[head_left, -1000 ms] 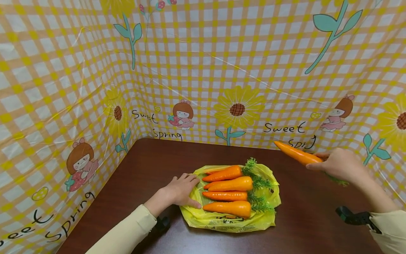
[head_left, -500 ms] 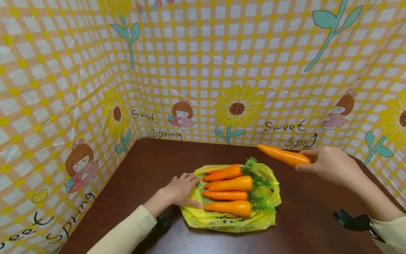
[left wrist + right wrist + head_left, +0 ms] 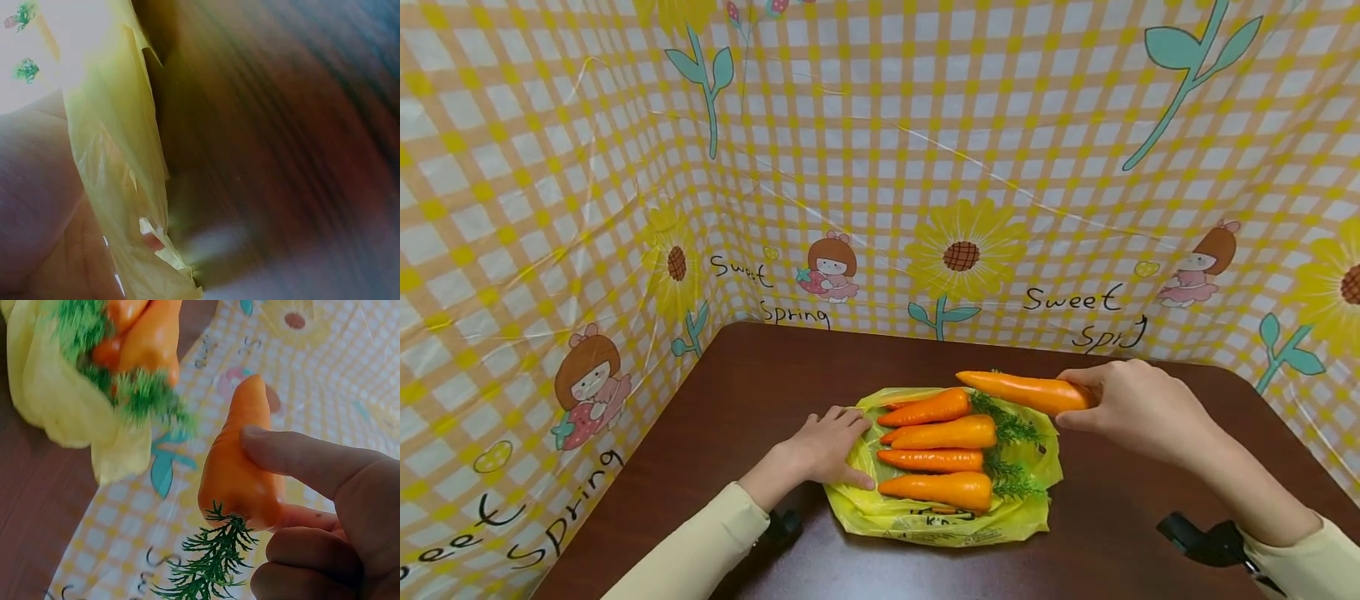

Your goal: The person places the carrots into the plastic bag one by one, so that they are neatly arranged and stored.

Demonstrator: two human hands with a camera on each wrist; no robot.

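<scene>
A yellow plastic bag (image 3: 947, 521) lies flat on the dark wooden table (image 3: 760, 375) with several orange carrots (image 3: 942, 460) side by side on it, their green tops to the right. My left hand (image 3: 831, 450) rests flat on the bag's left edge; the left wrist view shows the yellow bag (image 3: 119, 169) against my palm. My right hand (image 3: 1131, 408) grips another carrot (image 3: 1026, 392) by its thick end, holding it in the air over the bag's far right corner with the tip pointing left. In the right wrist view that carrot (image 3: 240, 469) sits between thumb and fingers, green top (image 3: 209, 562) hanging.
Checked yellow cloth walls (image 3: 925, 167) with sunflowers and cartoon figures close in the table at the left, back and right. Bare wood shows in front of the bag and to the right (image 3: 1120, 517). A black wrist-camera mount (image 3: 1206, 542) shows near my right sleeve.
My right hand has carried its carrot leftward and down, from near the right wall to just above the bag's far edge. The left hand has stayed on the bag.
</scene>
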